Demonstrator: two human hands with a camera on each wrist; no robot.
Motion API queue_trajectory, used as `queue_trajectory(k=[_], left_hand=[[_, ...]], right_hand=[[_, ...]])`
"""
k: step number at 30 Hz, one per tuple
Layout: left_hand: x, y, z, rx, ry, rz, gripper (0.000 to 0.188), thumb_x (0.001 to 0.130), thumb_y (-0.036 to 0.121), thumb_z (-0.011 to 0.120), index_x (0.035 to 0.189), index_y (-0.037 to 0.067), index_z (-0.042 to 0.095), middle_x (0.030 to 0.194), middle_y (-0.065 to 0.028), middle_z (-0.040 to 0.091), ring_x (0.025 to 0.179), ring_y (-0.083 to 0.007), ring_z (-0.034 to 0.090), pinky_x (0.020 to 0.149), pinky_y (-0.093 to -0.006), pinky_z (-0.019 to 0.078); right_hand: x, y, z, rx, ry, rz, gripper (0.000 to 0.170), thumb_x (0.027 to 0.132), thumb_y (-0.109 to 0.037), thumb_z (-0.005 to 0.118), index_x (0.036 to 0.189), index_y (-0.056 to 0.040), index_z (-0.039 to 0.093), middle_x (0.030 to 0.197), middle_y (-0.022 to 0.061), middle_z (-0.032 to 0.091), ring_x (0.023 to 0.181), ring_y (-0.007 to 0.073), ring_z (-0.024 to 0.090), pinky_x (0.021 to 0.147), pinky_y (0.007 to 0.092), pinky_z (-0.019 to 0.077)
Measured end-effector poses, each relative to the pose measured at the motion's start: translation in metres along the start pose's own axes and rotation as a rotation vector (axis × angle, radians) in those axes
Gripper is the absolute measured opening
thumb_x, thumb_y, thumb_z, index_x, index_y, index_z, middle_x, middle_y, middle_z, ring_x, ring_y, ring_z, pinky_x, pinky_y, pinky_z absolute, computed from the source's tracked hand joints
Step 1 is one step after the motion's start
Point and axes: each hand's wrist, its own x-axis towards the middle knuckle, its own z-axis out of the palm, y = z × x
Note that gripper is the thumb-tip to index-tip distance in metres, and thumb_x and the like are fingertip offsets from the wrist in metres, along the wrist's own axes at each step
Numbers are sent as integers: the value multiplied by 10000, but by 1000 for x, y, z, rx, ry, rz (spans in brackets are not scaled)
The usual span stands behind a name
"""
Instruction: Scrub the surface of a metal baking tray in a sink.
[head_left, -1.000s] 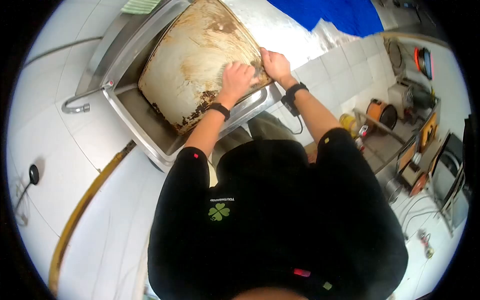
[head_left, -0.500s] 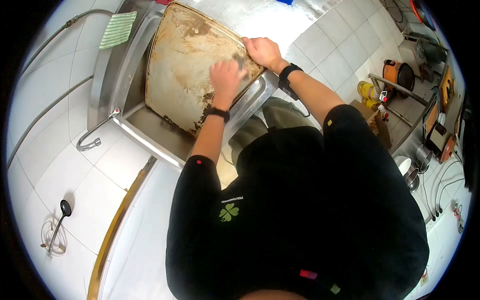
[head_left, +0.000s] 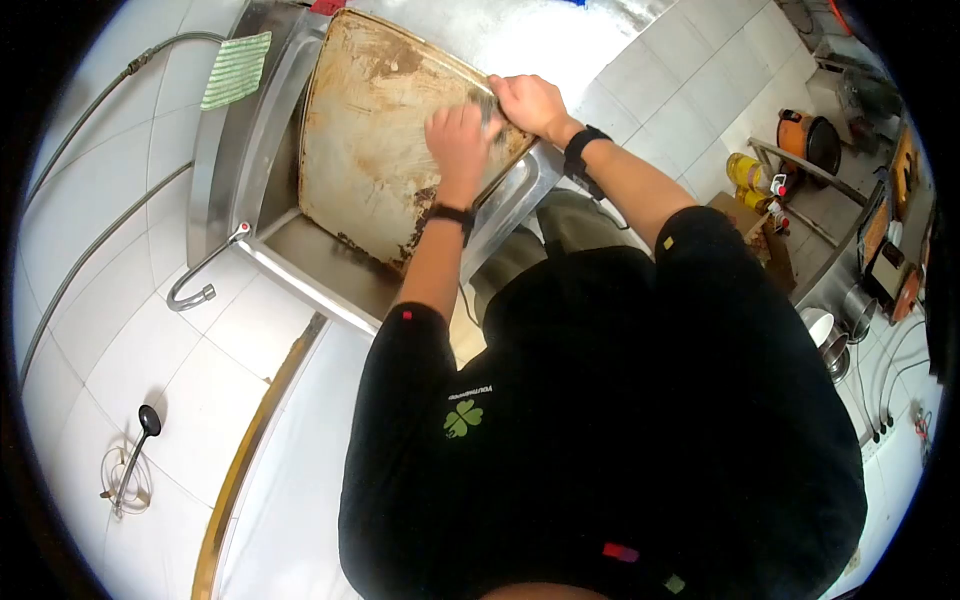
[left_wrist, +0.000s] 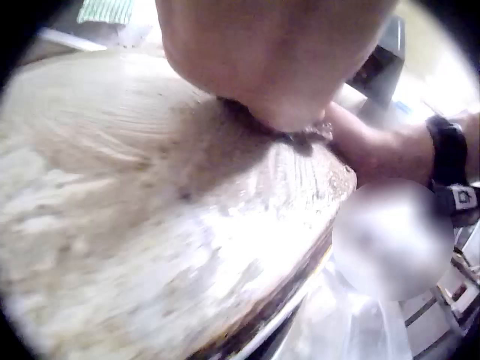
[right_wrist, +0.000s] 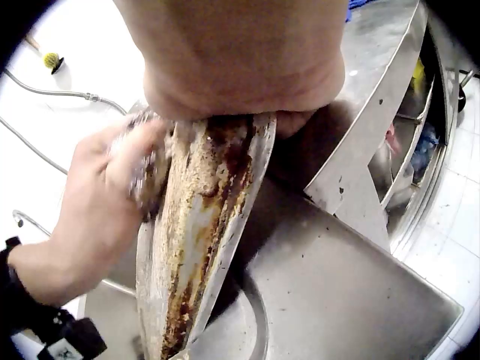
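A large, stained baking tray with brown, burnt patches leans tilted in a metal sink in the head view. My right hand grips its near right edge, thumb over the rim. Beside it, my left hand holds a grey steel wool scrubber against the tray's surface by that corner. In the right wrist view the shiny scrubber shows in the left hand's curled fingers, and the tray's browned edge runs below the right hand. The left wrist view shows streaked, wet-looking marks on the tray.
A curved faucet sticks out at the sink's left corner. A green striped cloth lies on the sink's back ledge. Hoses run along the tiled wall, where a black ladle hangs. Oil bottles stand at right.
The left hand has shifted over the tray with the scrubber, up toward the rim near the right hand. The right hand keeps its hold on the edge. The head view has swung.
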Motion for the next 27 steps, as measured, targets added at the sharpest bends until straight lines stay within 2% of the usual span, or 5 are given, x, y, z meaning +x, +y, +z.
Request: queue_trajectory(k=[3, 11, 14, 17, 27], left_hand=[[13, 2, 4, 60, 79, -14, 336, 671, 345, 741, 699, 128, 486, 698, -43, 493, 714, -261, 482, 658, -395, 356], [-54, 2, 1, 44, -45, -42, 320, 791, 315, 665, 671, 80, 483, 666, -101, 495, 693, -301, 491, 627, -434, 348], [8, -3, 9, 80, 143, -60, 309, 730, 328, 699, 671, 113, 484, 656, -58, 483, 696, -286, 487, 631, -427, 365], [33, -2, 10, 51, 114, -36, 303, 738, 330, 691, 675, 115, 487, 656, -57, 488, 692, -289, 488, 628, -427, 362], [-31, 1, 10, 122, 9, 20, 294, 743, 318, 694, 671, 121, 489, 649, -56, 495, 698, -281, 493, 629, -421, 356]], right_hand=[[7, 7, 2, 53, -17, -20, 582, 968, -464, 326, 786, -73, 717, 773, 198, 675, 764, 389, 638, 771, 443, 505], [8, 11, 4, 102, -32, -8, 611, 957, -487, 348, 749, -31, 698, 775, 211, 672, 764, 381, 640, 771, 444, 505], [8, 10, 0, 106, -61, 9, 573, 953, -477, 368, 773, -56, 713, 799, 198, 679, 773, 383, 635, 775, 434, 502], [10, 12, 3, 161, 16, -32, 549, 949, -462, 386, 769, -60, 715, 780, 195, 677, 744, 392, 631, 755, 440, 503], [8, 9, -3, 167, -19, 21, 566, 925, -483, 423, 731, -26, 697, 798, 206, 669, 760, 364, 631, 772, 424, 497]])
